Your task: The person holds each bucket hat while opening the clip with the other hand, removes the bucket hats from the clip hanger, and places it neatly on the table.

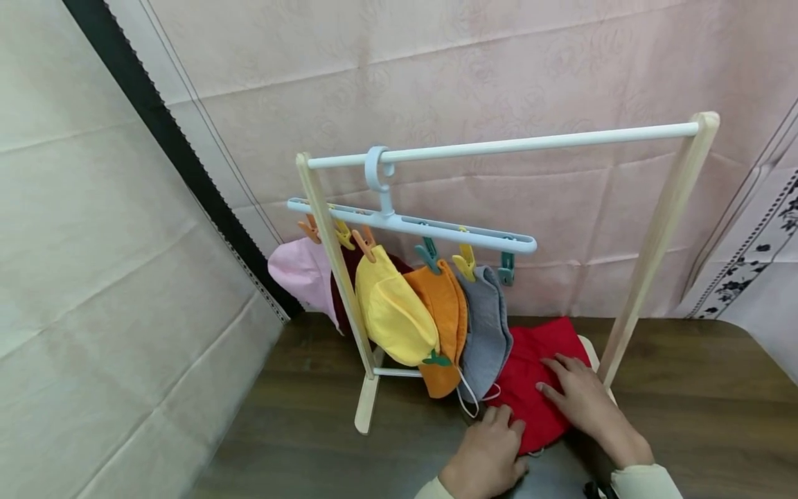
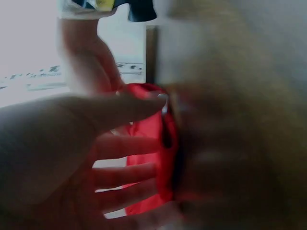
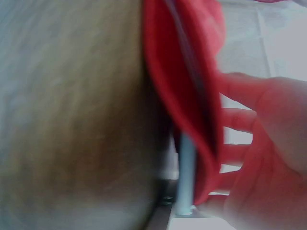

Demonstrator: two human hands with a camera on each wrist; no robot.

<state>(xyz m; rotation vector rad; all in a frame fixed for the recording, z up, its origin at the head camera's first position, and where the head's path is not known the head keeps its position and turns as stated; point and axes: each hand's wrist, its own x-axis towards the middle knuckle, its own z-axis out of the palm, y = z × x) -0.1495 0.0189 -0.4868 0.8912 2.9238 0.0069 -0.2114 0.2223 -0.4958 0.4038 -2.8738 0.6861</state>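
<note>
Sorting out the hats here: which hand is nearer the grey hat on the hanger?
Left. The left hand is just below the grey hat; the right hand lies farther right, on the red hat.

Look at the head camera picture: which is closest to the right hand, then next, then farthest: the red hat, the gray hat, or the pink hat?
1. Red hat: lying on the table, right under the right hand.
2. Gray hat: hanging just left of it.
3. Pink hat: hanging at the rack's far left end.

A wooden-framed drying rack point(image 1: 654, 242) stands on a dark wood table point(image 1: 698, 409). From its white rail hangs a pale blue clip hanger point(image 1: 411, 225) carrying pink point(image 1: 302, 274), yellow point(image 1: 393, 312), orange point(image 1: 442, 305) and grey point(image 1: 486, 326) hats. Pink patterned cloth point(image 1: 436, 69) hangs behind.
</note>
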